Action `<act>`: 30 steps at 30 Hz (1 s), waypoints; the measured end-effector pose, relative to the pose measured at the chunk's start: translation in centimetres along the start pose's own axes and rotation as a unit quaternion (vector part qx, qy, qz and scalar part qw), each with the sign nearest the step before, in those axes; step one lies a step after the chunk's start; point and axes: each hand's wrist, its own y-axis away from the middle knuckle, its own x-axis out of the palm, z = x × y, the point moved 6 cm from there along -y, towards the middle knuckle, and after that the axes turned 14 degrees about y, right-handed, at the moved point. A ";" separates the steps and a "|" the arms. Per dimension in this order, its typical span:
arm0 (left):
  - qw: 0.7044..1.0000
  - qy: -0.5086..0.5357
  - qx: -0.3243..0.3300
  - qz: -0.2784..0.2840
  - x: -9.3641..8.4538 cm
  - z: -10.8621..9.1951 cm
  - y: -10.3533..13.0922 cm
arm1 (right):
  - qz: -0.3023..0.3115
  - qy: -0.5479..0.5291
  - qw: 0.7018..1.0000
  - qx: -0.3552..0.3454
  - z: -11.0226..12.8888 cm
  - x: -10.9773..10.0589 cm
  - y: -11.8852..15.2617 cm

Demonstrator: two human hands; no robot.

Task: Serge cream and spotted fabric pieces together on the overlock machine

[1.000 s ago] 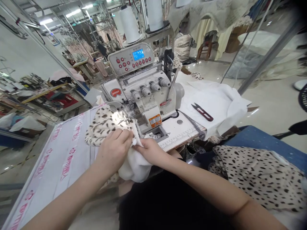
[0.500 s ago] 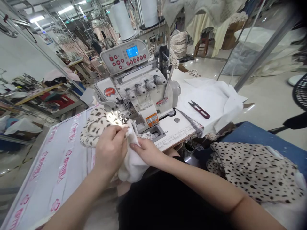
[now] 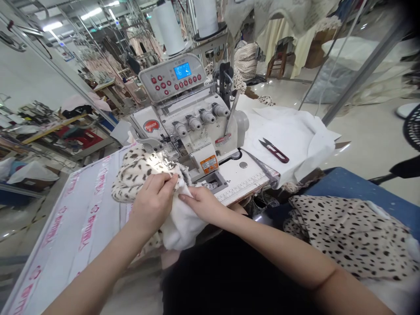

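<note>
A sewing machine (image 3: 193, 127) with a lit blue display stands in front of me. Spotted plush fabric (image 3: 131, 175) lies bunched at its needle area, and white fabric (image 3: 183, 223) hangs from it over the table's front edge. My left hand (image 3: 155, 199) pinches the fabric edge just in front of the presser foot. Close beside it on the right, my right hand (image 3: 203, 203) holds the white fabric between thumb and fingers. The exact edge between the fingertips is partly hidden.
Dark red thread snips (image 3: 275, 151) lie on white cloth (image 3: 295, 124) right of the machine. More spotted fabric (image 3: 351, 236) rests on a blue surface (image 3: 390, 201) at the right. Thread cones (image 3: 169, 28) stand behind the machine. A black fan (image 3: 411, 127) is at the right edge.
The fabric edge at the needle has shifted, with more spotted fabric and a dark gap showing beside the presser foot. Both hands keep their grip, and the view has moved slightly.
</note>
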 end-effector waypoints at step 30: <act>0.998 -0.027 -0.054 -0.018 -0.2 -0.4 0.9 | 0.021 0.011 1.000 0.009 -0.2 0.6 1.3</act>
